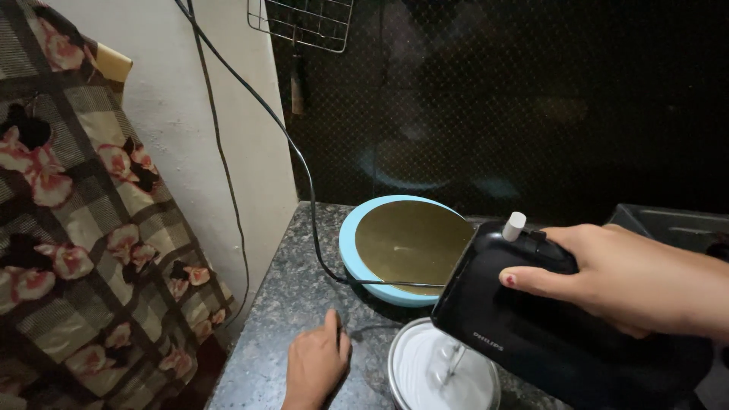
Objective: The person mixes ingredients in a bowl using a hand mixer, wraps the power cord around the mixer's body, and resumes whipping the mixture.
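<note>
My right hand (pixel 630 277) grips the handle of a black electric hand mixer (pixel 531 319), thumb resting on its side. The mixer's metal beaters (pixel 448 364) dip into white cream inside a steel bowl (pixel 399 357) at the bottom centre. Flat on the dark granite counter (pixel 281 304), just left of the bowl, lies my left hand (pixel 317 368), holding nothing, its fingers close together. The mixer's black cord (pixel 304 175) runs from the mixer across the counter and up the wall.
A light blue turntable (pixel 351 247) with a round gold board on top stands behind the bowl. A floral checked cloth (pixel 83 228) hangs at left. A wire rack (pixel 304 23) hangs above, beside a dark window. A dark container (pixel 668 224) sits at right.
</note>
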